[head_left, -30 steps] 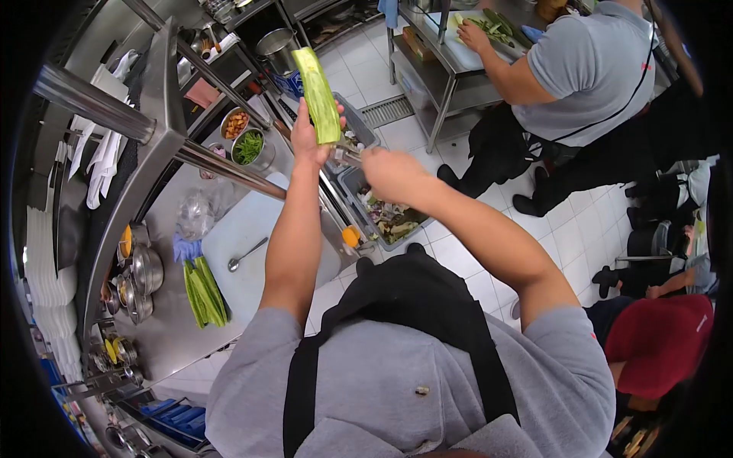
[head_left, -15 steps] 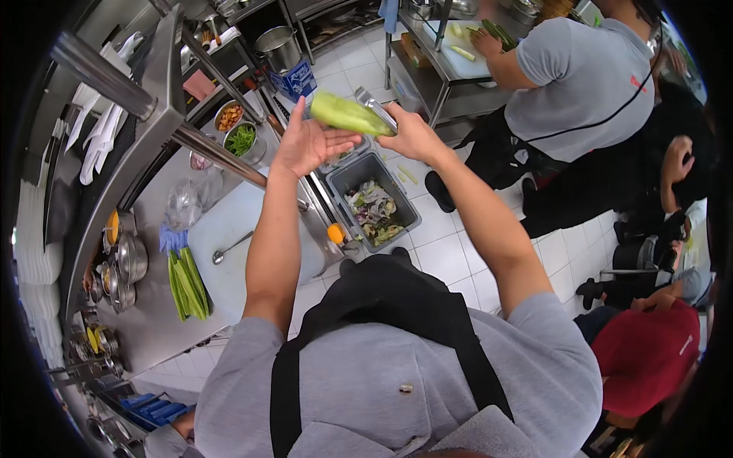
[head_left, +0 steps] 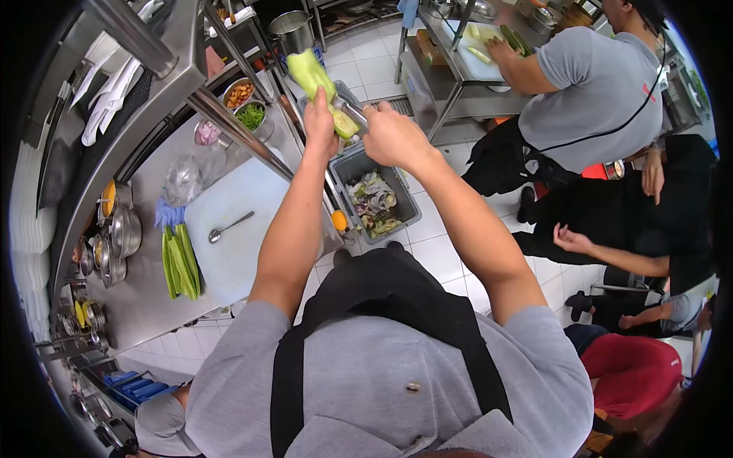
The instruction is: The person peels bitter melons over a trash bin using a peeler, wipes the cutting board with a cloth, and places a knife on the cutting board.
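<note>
My left hand (head_left: pixel 320 126) is closed around a pale green, peeled vegetable (head_left: pixel 307 72) that looks like a cucumber. Its wide end sticks up past my fingers and its lower end shows on the right of the hand. Gripped in my right hand (head_left: pixel 397 139) is a shiny metal tool (head_left: pixel 351 109), held against or close to the vegetable's lower end. My fingers hide most of the tool, so its kind is unclear. Below both hands stands a grey bin (head_left: pixel 413 208) with vegetable scraps (head_left: pixel 372 195) in it.
On the steel counter to the left are a white cutting board (head_left: pixel 256 187) with a spoon (head_left: pixel 229 227), green vegetable strips (head_left: pixel 181 263), a plastic bag (head_left: pixel 183 179) and bowls of cut vegetables (head_left: pixel 250 116). A steel post (head_left: pixel 237 130) crosses nearby. Co-workers (head_left: pixel 595 91) stand to the right.
My left hand, open beside the vegetable before, is now closed around it. The vegetable has passed from the right hand's side to the left and tilted upright. My right hand keeps the metal tool.
</note>
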`<state>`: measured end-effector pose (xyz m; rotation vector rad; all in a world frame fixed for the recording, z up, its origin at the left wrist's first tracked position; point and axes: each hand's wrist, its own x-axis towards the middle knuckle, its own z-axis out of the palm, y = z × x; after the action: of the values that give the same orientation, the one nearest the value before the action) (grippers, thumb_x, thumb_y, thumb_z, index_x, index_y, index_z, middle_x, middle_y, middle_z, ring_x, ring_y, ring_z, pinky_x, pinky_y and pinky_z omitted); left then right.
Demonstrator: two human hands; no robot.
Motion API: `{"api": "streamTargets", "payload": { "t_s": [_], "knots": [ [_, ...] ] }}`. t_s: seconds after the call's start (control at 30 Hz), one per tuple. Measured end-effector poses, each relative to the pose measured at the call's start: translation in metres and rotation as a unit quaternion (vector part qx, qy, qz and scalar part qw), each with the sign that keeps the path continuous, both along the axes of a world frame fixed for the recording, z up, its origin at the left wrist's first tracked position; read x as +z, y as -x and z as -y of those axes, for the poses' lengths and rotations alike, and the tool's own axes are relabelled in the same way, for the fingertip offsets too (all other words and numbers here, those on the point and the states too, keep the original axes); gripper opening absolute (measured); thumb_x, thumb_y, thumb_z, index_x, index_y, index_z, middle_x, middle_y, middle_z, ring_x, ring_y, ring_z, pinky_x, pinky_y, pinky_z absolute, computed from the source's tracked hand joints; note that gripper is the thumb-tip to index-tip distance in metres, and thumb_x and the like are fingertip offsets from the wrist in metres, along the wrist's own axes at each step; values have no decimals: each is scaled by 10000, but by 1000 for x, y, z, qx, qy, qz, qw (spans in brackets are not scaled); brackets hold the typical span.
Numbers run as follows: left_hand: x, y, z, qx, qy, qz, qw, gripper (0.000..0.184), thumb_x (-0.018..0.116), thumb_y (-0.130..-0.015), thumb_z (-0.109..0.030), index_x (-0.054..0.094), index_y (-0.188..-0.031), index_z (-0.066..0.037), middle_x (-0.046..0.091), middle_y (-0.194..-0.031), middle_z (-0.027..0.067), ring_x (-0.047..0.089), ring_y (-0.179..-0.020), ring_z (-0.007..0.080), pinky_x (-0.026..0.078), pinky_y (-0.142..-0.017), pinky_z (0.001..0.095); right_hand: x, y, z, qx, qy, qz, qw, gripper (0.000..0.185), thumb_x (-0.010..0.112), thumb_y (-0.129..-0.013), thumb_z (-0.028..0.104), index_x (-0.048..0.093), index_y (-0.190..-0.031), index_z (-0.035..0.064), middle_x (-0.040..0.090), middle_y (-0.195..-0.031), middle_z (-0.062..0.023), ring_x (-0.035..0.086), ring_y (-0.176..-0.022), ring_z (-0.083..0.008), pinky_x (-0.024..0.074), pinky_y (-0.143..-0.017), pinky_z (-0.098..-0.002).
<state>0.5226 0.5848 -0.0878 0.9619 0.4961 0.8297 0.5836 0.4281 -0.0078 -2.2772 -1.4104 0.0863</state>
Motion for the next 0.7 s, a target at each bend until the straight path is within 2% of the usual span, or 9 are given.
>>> {"api": "streamTargets", "payload": {
  "t_s": [0.07, 0.1, 0.2, 0.23, 0.27, 0.33, 0.5, 0.57, 0.7],
  "knots": [
    [26, 6, 8, -60, 86, 44, 993, 384, 379, -1052, -367, 556, -1144, -39, 643, -976, 117, 638, -884, 220, 524, -808, 384, 3, 4, -3, 16, 59, -10, 998, 392, 547, -831, 100, 561, -1176, -84, 601, -1108, -348, 648, -951, -473, 522, -852, -522],
    [-5, 5, -17, -176, 74, 79, 978, 384, 352, -1054, -353, 544, -1179, -45, 649, -1077, 140, 646, -962, 240, 522, -880, 412, 4, 5, -7, 10, 56, 1, 998, 380, 542, -830, 95, 559, -1157, -97, 603, -1085, -354, 651, -944, -475, 522, -849, -524],
    [1, 10, -4, -224, 136, 92, 961, 380, 356, -1055, -357, 528, -1215, -58, 639, -1189, 164, 641, -1053, 272, 508, -953, 428, 10, 6, -15, -2, 65, -5, 998, 405, 577, -801, 100, 558, -1129, -138, 623, -1078, -330, 660, -955, -460, 537, -854, -497],
    [2, 11, 2, -216, 137, 93, 962, 427, 347, -1055, -378, 522, -1236, -33, 628, -1236, 167, 619, -1007, 249, 512, -874, 379, 12, 5, -17, -10, 73, -24, 997, 447, 617, -774, 111, 558, -1120, -165, 641, -1094, -300, 666, -973, -443, 551, -863, -467],
    [2, 8, 8, -219, 137, 92, 962, 427, 347, -1055, -378, 522, -1236, -33, 628, -1236, 167, 619, -1007, 249, 512, -874, 379, 13, 4, -19, -12, 72, -24, 997, 447, 617, -774, 111, 558, -1120, -165, 641, -1094, -300, 666, -973, -443, 551, -863, -467],
    [-1, 4, 17, -121, 108, 84, 983, 433, 342, -1059, -380, 524, -1240, -31, 622, -1252, 166, 618, -1037, 251, 509, -899, 383, 11, 4, -23, 21, 78, -3, 997, 358, 624, -774, 122, 633, -1036, -123, 672, -1043, -286, 671, -984, -425, 554, -856, -464],
    [-4, -4, 2, -77, 184, 25, 980, 411, 389, -1049, -370, 567, -1169, -19, 670, -1056, 142, 652, -920, 256, 542, -823, 388, 8, 1, -37, 10, 134, -60, 989, 265, 610, -798, 135, 692, -951, -65, 687, -1029, -278, 669, -1005, -404, 541, -871, -464],
    [-1, 2, -5, -54, 180, -51, 981, 382, 420, -1029, -337, 585, -1131, -8, 664, -952, 127, 649, -819, 249, 547, -718, 396, 4, -3, -40, 5, 133, -72, 989, 264, 606, -807, 143, 699, -954, -55, 688, -1029, -278, 668, -1012, -399, 536, -876, -466],
    [-17, 6, -13, -142, 162, -17, 977, 267, 478, -995, -271, 605, -1064, -47, 687, -973, 104, 672, -859, 222, 551, -777, 396, 1, -6, -40, -27, 102, -130, 986, 306, 636, -846, 221, 689, -935, -68, 673, -981, -308, 658, -977, -439, 521, -868, -491]
  ]
}}
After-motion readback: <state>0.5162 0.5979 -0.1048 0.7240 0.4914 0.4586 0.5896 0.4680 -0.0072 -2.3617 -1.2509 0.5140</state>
